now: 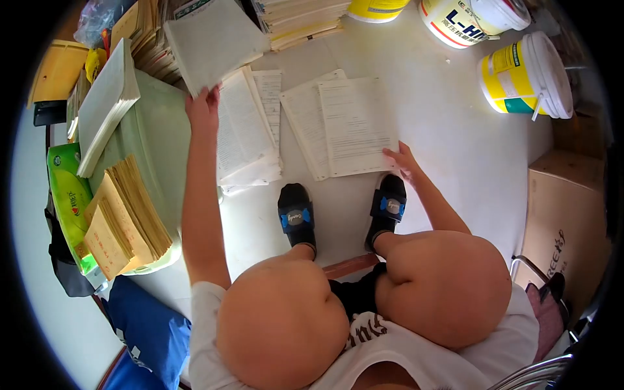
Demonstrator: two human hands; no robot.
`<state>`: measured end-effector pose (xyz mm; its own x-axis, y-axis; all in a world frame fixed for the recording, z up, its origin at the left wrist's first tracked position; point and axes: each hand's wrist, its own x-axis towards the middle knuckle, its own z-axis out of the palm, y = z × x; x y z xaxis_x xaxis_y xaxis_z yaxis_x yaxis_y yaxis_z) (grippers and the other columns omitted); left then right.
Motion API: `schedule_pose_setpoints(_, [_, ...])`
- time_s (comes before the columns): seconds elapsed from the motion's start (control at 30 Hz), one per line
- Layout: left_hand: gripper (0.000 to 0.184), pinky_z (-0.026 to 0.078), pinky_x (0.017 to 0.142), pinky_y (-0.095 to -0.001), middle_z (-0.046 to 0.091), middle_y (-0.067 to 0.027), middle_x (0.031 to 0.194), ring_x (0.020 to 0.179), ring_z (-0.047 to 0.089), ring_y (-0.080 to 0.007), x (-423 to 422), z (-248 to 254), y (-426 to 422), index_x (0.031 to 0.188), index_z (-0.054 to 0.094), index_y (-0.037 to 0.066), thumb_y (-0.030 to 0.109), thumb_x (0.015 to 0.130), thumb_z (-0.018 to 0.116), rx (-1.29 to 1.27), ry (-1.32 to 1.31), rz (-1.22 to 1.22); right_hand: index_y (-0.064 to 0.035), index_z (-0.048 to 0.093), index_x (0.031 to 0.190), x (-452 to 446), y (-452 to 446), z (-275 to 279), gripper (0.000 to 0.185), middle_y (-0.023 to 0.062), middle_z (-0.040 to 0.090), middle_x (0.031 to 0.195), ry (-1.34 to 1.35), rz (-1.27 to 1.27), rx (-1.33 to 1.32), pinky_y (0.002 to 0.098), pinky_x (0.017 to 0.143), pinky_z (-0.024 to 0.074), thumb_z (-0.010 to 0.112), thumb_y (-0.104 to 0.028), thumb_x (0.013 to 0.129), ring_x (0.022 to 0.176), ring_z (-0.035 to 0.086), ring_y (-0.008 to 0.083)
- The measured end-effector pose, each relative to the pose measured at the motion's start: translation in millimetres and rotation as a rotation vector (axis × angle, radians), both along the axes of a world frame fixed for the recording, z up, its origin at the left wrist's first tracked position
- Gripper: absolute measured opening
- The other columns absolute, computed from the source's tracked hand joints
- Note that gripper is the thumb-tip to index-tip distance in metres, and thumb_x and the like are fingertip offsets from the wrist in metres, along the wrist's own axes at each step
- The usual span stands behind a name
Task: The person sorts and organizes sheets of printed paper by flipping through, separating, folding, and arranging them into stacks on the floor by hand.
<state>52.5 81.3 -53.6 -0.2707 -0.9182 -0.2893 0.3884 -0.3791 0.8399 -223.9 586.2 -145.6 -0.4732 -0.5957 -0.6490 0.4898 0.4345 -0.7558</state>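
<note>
At the lower right corner of a printed sheet stack on the floor, my right hand pinches or touches the paper edge. Another printed stack lies partly beneath it, tilted. My left hand is at the bottom corner of a blank whitish sheet stack, its fingers closed on that corner. Below and right of that hand lie printed papers, with a handwritten-looking sheet partly under them.
Buckets stand at the upper right, a cardboard box at the right. Paper piles line the top. A pale green container at left bears booklets. My slippered feet are near the papers.
</note>
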Motion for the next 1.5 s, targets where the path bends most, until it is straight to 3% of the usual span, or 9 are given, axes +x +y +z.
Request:
schedule_pose_setpoints(0.27, [0.043, 0.063, 0.081, -0.0264, 0.061, -0.0161, 0.127, 0.109, 0.069, -0.0292, 58.9, 40.0, 238.0, 0.142, 0.045, 0.003, -0.005, 0.102, 0.057, 0.323, 0.060, -0.145, 0.0002, 0.056, 0.142, -30.1, 33.3, 17.2, 0.053, 0.0109, 0.068, 0.131, 0.039, -0.084, -0.112, 0.0372, 0.105, 0.0491, 0.075, -0.019, 0.096, 0.121, 0.064, 0.0208])
schedule_pose_setpoints(0.4, [0.046, 0.064, 0.082, -0.0294, 0.061, -0.0160, 0.130, 0.108, 0.071, -0.0269, 87.6, 4.0, 302.8, 0.146, 0.042, 0.007, 0.001, 0.103, 0.060, 0.508, 0.022, -0.322, -0.0017, 0.056, 0.141, -49.3, 56.1, 15.1, 0.050, 0.0106, 0.068, 0.132, -0.008, -0.137, -0.192, 0.0379, 0.105, 0.0496, 0.074, -0.017, 0.097, 0.121, 0.064, 0.0218])
schedule_pose_setpoints(0.57, [0.049, 0.059, 0.098, -0.0357, 0.063, -0.0134, 0.132, 0.111, 0.070, -0.0258, 68.3, 3.4, 321.3, 0.149, 0.038, 0.006, 0.006, 0.105, 0.060, 0.401, -0.026, -0.485, -0.0024, 0.053, 0.144, -56.4, 71.2, 14.0, 0.055, 0.0111, 0.066, 0.135, -0.019, -0.222, -0.201, 0.0388, 0.107, 0.0486, 0.075, -0.017, 0.096, 0.124, 0.063, 0.0236])
schedule_pose_setpoints(0.87, [0.046, 0.060, 0.091, -0.0314, 0.065, -0.0151, 0.131, 0.110, 0.071, -0.0243, 23.1, -16.2, 319.8, 0.145, 0.039, 0.004, 0.007, 0.104, 0.062, 0.355, -0.081, -0.635, 0.0010, 0.051, 0.145, -62.1, 80.2, 5.2, 0.058, 0.0125, 0.063, 0.139, -0.003, -0.328, -0.199, 0.0382, 0.111, 0.0459, 0.075, -0.014, 0.094, 0.130, 0.060, 0.0251])
schedule_pose_setpoints(1.0, [0.036, 0.062, 0.083, -0.0326, 0.071, -0.0174, 0.115, 0.096, 0.076, -0.0231, 17.7, -84.4, 333.9, 0.131, 0.046, -0.005, 0.002, 0.100, 0.062, 0.179, -0.456, -0.630, -0.0032, 0.052, 0.142, -63.2, 80.7, -20.2, 0.054, 0.0102, 0.067, 0.132, 0.087, -0.420, -0.190, 0.0375, 0.098, 0.0534, 0.075, -0.014, 0.095, 0.119, 0.065, 0.0248])
schedule_pose_setpoints(1.13, [0.035, 0.063, 0.079, -0.0330, 0.072, -0.0176, 0.113, 0.091, 0.077, -0.0226, 8.9, -88.9, 343.7, 0.127, 0.049, -0.007, 0.004, 0.098, 0.064, 0.210, -0.507, -0.663, -0.0050, 0.055, 0.138, -48.5, 52.3, 10.2, 0.045, 0.0102, 0.069, 0.125, 0.096, -0.503, -0.228, 0.0348, 0.085, 0.0574, 0.072, -0.011, 0.096, 0.107, 0.070, 0.0233])
schedule_pose_setpoints(1.33, [0.045, 0.059, 0.082, -0.0326, 0.073, -0.0158, 0.107, 0.094, 0.074, -0.0198, 16.1, -114.7, 342.2, 0.128, 0.052, -0.007, 0.013, 0.092, 0.073, 0.066, -0.662, -0.696, -0.0018, 0.055, 0.137, -26.3, -2.0, 67.6, 0.044, 0.0106, 0.068, 0.128, -0.118, -0.103, -0.476, 0.0377, 0.094, 0.0580, 0.071, -0.008, 0.097, 0.112, 0.068, 0.0221])
schedule_pose_setpoints(1.4, [0.052, 0.057, 0.084, -0.0321, 0.072, -0.0138, 0.105, 0.091, 0.070, -0.0204, 11.9, -85.9, 335.2, 0.132, 0.053, -0.006, 0.025, 0.094, 0.072, 0.291, -0.499, -0.615, -0.0011, 0.054, 0.140, -7.6, -19.4, 67.1, 0.047, 0.0110, 0.068, 0.127, -0.064, -0.105, -0.326, 0.0398, 0.096, 0.0568, 0.072, -0.010, 0.097, 0.112, 0.067, 0.0220])
schedule_pose_setpoints(1.5, [0.057, 0.055, 0.085, -0.0306, 0.069, -0.0124, 0.109, 0.090, 0.067, -0.0224, 19.9, -106.8, 321.7, 0.134, 0.055, -0.005, 0.039, 0.100, 0.066, 0.500, -0.387, -0.615, -0.0010, 0.053, 0.138, 21.4, -34.5, 53.6, 0.050, 0.0124, 0.068, 0.129, -0.019, -0.020, -0.089, 0.0403, 0.096, 0.0568, 0.075, -0.016, 0.096, 0.113, 0.067, 0.0218])
